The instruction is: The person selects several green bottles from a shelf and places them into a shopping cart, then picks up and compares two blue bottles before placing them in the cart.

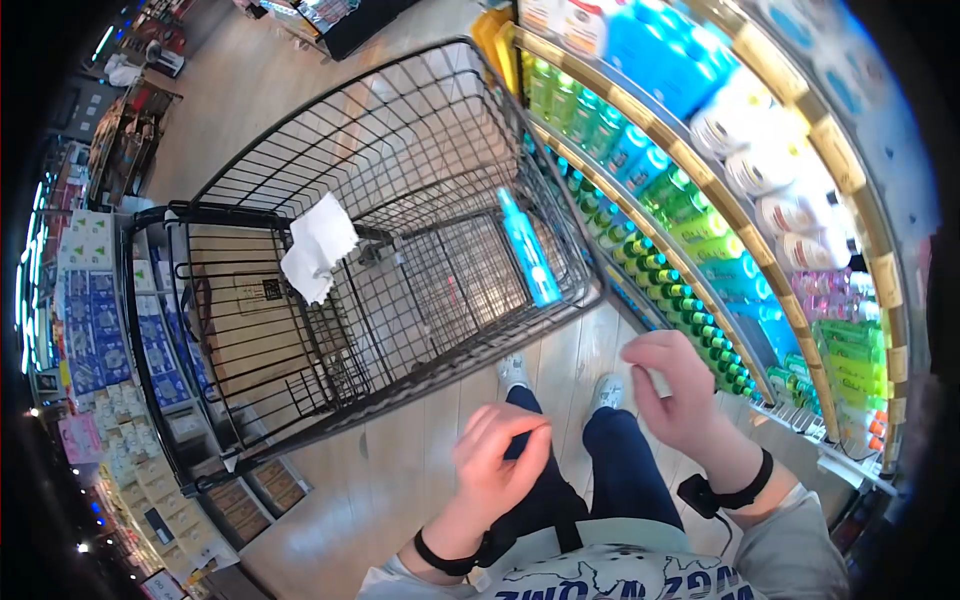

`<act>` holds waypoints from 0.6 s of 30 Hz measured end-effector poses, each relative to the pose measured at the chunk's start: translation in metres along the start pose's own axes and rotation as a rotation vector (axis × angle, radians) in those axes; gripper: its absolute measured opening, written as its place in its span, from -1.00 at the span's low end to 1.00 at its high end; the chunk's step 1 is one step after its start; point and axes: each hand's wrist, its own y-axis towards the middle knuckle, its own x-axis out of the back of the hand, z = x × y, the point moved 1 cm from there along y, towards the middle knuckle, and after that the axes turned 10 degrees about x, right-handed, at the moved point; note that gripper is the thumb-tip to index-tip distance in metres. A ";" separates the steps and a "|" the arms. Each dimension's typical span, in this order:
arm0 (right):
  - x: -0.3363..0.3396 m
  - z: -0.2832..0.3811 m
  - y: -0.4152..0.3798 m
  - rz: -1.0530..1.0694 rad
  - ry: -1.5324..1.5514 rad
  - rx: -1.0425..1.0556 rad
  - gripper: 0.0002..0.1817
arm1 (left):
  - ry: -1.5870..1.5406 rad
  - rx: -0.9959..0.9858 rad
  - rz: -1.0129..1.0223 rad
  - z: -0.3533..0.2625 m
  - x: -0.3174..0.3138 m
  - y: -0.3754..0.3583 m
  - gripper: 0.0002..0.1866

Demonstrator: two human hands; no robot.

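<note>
Both of my hands are raised in front of my body, below the black wire shopping cart [300, 130]. My left hand [503, 452] is curled, its thumb and fingers meeting around a gap that shows nothing in it. Curved fingers of my right hand [672, 385] stand apart from the thumb, and it holds nothing. Neither hand touches the cart. Inside the cart, a blue bottle [530, 250] lies slanted near the right side. A crumpled white paper [320, 247] rests towards the cart's left part.
Shelves with green, blue and white bottles [665, 285] curve along the right side. Boxed goods [95, 340] line the left. Wooden floor [400, 490] shows around my shoes [606, 392]. A display stand [325, 25] is farther off at the top.
</note>
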 end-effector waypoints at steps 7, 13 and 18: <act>-0.092 0.004 0.100 0.473 -0.246 -0.012 -0.64 | 0.363 -0.022 -0.120 0.024 0.103 0.052 -0.81; -0.141 -0.066 0.124 1.442 -0.452 -0.657 -0.34 | 0.392 0.139 0.117 0.038 0.110 0.059 -0.64; -0.155 -0.071 0.122 1.525 -0.548 -0.579 -0.38 | 0.345 0.159 0.152 0.041 0.114 0.060 -0.66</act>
